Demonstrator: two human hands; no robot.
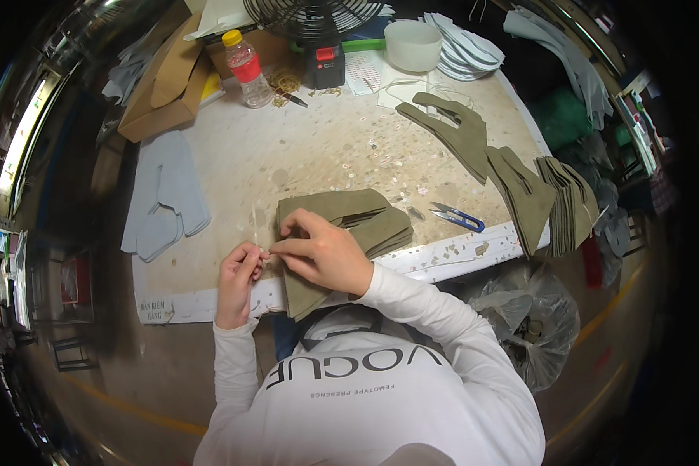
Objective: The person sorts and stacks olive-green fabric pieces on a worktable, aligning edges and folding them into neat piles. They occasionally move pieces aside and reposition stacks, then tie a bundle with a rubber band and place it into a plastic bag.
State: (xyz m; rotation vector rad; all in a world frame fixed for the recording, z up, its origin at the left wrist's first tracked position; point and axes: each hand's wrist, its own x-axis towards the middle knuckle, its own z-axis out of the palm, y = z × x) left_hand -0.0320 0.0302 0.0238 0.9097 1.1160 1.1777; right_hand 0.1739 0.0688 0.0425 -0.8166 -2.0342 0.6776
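at the near edge of the bench (233,167), just left of its middle, we work with both hands close together over a stack of olive fabric pieces (349,225). our left hand (239,273) is curled shut, thumb and fingertips pinched on something too small to make out, right at the bench's front rim. our right hand (322,250) lies on the near left corner of the olive stack, its fingers bent and pinching the fabric edge, its fingertips almost touching those of the left hand. the stack fans out toward the right and one piece hangs down over the front edge of the bench, below the right hand.

to the right of the stack, near the front edge, lie blue-handled thread snips (458,217). more olive pieces (458,132) spread across the right side of the bench, and a thick pile of olive pieces (568,203) hangs over the right corner. along the left edge lie pale blue fabric pieces (167,198). at the far edge stand a clear plastic bottle (248,70) with a yellow cap and red label, a cardboard box (167,85), a small fan (318,31), a white bowl (413,45) and a pile of pale cut pieces (466,50). below the bench's right front corner sits a clear plastic bag (532,314).
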